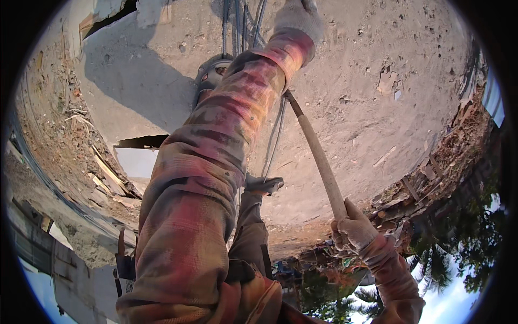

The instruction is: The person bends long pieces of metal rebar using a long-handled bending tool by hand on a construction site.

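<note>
The gloved right hand (353, 229) is gripping the long, pale wooden handle (319, 159), fingers clamped around its end for leverage. The gloved left hand (298, 15) is reaching the grey steel bars (237, 24); its fingers are cut off, so I cannot tell.

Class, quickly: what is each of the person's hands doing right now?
Left hand: gloved, up at the steel bars; grip cannot be told.
Right hand: gloved, closed around the wooden handle.

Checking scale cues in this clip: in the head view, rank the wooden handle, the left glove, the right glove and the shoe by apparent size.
1. wooden handle, the longest.
2. left glove, cut by the frame edge, and right glove: they look alike, so unranked.
3. shoe, smallest as seen, but partly hidden and farther from the camera, so unsure.
</note>
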Action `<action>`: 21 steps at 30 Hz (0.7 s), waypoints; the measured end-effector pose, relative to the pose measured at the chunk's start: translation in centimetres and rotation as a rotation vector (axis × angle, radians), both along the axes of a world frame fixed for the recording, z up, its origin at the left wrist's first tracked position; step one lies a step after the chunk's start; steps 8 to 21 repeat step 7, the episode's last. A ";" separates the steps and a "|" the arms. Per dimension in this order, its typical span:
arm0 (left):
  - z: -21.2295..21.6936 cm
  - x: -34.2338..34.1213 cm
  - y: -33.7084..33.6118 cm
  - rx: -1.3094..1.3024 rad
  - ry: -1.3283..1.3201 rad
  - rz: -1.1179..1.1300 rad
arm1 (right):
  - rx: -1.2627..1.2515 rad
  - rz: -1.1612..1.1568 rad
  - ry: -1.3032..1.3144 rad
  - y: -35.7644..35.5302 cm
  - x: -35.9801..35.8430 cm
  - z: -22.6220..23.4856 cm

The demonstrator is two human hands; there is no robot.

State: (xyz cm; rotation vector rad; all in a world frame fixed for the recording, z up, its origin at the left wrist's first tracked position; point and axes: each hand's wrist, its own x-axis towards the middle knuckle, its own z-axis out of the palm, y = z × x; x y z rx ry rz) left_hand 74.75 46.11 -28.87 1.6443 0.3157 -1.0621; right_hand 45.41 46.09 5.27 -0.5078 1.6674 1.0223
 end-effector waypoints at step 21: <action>-6.3 0.6 0.2 0.511 -0.925 -0.357 | -0.117 0.136 -0.058 7.8 -5.6 -1.7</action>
